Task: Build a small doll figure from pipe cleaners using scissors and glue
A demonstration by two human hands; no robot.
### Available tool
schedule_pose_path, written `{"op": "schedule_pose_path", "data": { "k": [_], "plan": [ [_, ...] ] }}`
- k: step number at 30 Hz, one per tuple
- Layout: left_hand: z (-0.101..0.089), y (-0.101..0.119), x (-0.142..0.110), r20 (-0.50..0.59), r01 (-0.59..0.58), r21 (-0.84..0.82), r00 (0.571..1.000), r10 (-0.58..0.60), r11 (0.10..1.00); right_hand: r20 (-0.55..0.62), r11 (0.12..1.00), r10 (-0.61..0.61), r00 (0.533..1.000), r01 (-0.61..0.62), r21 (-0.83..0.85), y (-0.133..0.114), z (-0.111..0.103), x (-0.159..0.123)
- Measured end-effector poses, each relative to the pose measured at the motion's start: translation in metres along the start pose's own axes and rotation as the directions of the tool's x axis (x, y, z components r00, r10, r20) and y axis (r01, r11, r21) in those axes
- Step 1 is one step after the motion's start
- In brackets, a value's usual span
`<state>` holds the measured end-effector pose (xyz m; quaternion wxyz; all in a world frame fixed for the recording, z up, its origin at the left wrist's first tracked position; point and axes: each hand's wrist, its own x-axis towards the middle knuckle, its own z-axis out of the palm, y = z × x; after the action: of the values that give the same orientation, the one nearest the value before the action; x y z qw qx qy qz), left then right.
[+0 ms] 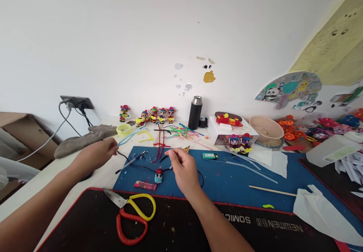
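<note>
My left hand [105, 151] is closed at the left, its fingertips pinched at the near end of light-blue pipe cleaners [132, 134]. Over the blue mat, my right hand [185, 168] pinches a short, dark, curved strip [163, 156], which looks like a black pipe cleaner. Just left of that hand, a small figure [158, 176] with a red top and light-blue body lies on the mat. A pink lighter [145, 185] rests in front of it. Red pipe cleaners [159, 144] lie crossed between my hands. A dark cord [138, 165] runs across the mat, partly hidden by my right hand.
Scissors [121, 203] lie open on the black mat in front. Several finished figures [162, 115] stand along the wall beside a black thermos [195, 112]. A white box [218, 129], a beige bowl [266, 128] and a plastic bottle [333, 150] are at the right.
</note>
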<state>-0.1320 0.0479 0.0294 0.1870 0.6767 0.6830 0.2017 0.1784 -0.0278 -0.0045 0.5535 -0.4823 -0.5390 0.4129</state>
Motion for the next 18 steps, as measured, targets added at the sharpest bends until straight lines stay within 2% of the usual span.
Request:
{"op": "schedule_pose_path", "data": {
  "k": [4,7,8,10,13,16,18],
  "plan": [
    [-0.002,0.003,-0.001,0.043,-0.026,0.301,0.999,0.013,0.953,0.019,1.000,0.006,1.000,-0.007,0.015,0.002,0.003,-0.002],
    [0.006,0.028,0.001,0.064,-0.149,0.374,0.989,0.135,0.915,0.028,1.000,-0.008,1.000,0.009,-0.023,0.003,0.003,-0.002],
    [0.012,0.040,0.002,0.081,-0.173,0.397,0.985,0.153,0.901,0.019,1.000,-0.013,1.000,0.013,-0.016,0.002,0.002,-0.002],
    [0.030,0.064,0.004,0.182,-0.237,0.477,0.969,0.168,0.846,-0.005,1.000,-0.018,1.000,0.018,0.009,0.002,0.000,0.000],
    [0.063,0.096,0.008,0.265,-0.286,0.503,0.949,0.169,0.815,-0.019,0.999,-0.008,1.000,0.008,0.033,-0.001,-0.003,0.002],
    [0.088,0.114,0.014,0.314,-0.315,0.524,0.935,0.164,0.792,-0.016,0.999,-0.001,1.000,0.001,0.041,-0.002,-0.005,0.004],
    [0.099,0.120,0.020,0.333,-0.318,0.538,0.931,0.150,0.781,-0.026,0.999,-0.008,1.000,0.010,0.046,-0.002,-0.005,0.005]
  ]
}}
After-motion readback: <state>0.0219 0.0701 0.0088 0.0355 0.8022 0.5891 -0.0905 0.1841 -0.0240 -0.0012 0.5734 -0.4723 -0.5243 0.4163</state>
